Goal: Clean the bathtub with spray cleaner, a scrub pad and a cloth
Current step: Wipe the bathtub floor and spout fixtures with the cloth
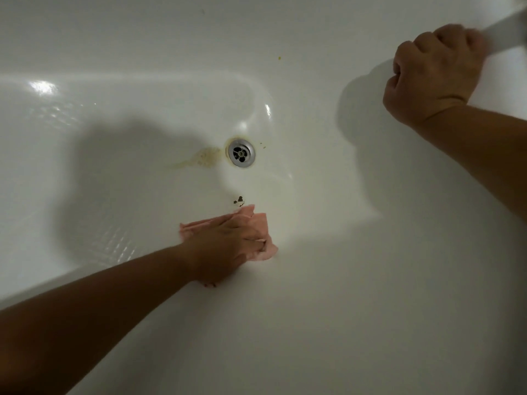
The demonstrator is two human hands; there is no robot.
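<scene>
I look down into a white bathtub (313, 309). My left hand (225, 246) presses a crumpled pink cloth (258, 223) flat against the tub's near sloping wall, just below a small dark chipped spot (239, 201). Its fingers are spread over the cloth. My right hand (433, 72) is at the upper right, curled in a fist on the tub's rim (504, 35), which is blurred white there. No spray bottle or scrub pad is in view.
A round metal drain (241, 152) sits in the tub floor with a yellowish-brown stain (204, 159) to its left. Tiny yellow specks (279, 57) mark the far wall. The floor at the left has a ribbed anti-slip texture (119, 240).
</scene>
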